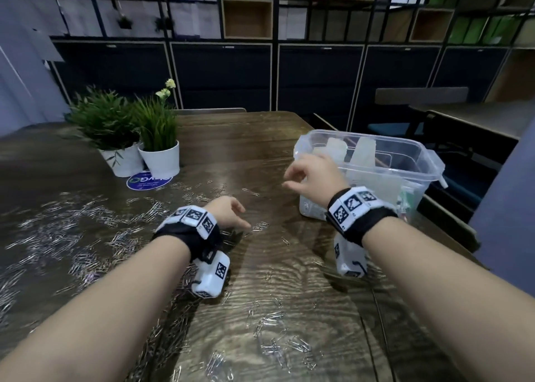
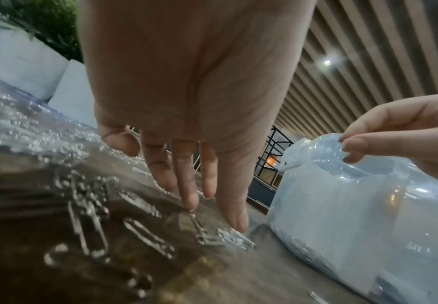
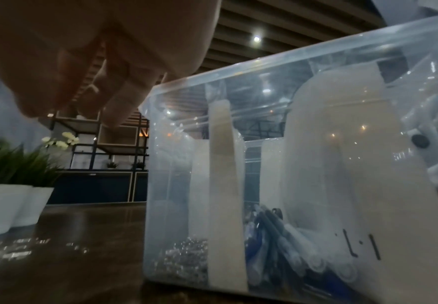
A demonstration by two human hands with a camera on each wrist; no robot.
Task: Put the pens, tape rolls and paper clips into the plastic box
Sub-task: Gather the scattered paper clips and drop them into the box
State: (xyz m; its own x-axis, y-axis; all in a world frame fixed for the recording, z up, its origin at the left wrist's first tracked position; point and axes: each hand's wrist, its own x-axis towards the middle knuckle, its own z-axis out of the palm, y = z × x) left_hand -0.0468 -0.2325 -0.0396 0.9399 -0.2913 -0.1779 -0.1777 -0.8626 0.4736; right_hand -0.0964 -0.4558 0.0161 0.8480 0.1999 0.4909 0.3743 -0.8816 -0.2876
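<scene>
Silver paper clips (image 1: pixel 72 231) lie strewn over the wooden table (image 1: pixel 237 155), thickest at the left, with more near the front (image 1: pixel 278 341). My left hand (image 1: pixel 243 222) points down with straight fingers; its fingertips (image 2: pixel 190 203) touch the table beside a small cluster of clips (image 2: pixel 228 238). The clear plastic box (image 1: pixel 419 161) stands at the right. It holds paper clips (image 3: pixel 184 257), blue pens (image 3: pixel 277 236) and pale upright pieces (image 3: pixel 342 164). My right hand (image 1: pixel 289 179) hovers by the box's left rim, fingers loosely curled; no clip shows in them.
Two green plants in white pots (image 1: pixel 139 153) stand at the back left with a round blue sticker (image 1: pixel 149 181) in front of them. The table's right edge runs just past the box, with a chair and another table (image 1: pixel 463 121) beyond it.
</scene>
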